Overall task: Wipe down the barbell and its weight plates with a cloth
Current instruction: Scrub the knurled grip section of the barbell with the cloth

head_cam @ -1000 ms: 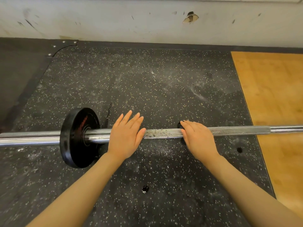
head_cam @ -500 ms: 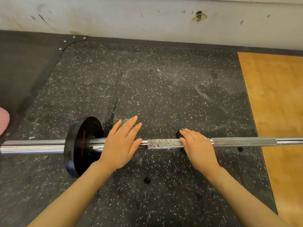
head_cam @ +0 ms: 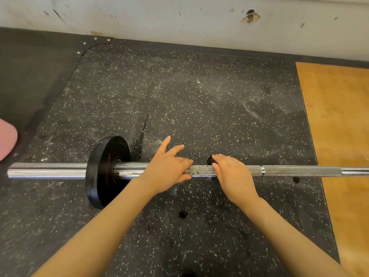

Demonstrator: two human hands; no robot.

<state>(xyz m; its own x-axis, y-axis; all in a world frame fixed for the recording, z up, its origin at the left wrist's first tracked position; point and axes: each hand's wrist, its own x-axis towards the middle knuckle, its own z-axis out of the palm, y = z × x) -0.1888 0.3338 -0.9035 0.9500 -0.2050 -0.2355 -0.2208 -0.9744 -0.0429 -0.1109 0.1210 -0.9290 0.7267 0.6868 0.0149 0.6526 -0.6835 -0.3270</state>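
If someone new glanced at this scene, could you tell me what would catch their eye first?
Probably the chrome barbell lying across the speckled black rubber floor, with one black weight plate on it at the left. Next, the two bare hands at its middle: the left hand resting on the bar beside the plate, the right hand over the knurled section. Also striking are the orange wooden platform at the right and the chipped white wall behind.

**Both hands on the bar**

The barbell (head_cam: 279,171) lies across the speckled rubber floor (head_cam: 199,100), a black weight plate (head_cam: 105,170) on its left sleeve. Left hand (head_cam: 166,168) rests over the shaft, index finger raised. Right hand (head_cam: 231,172) covers the knurling, something small and black at its fingertips.
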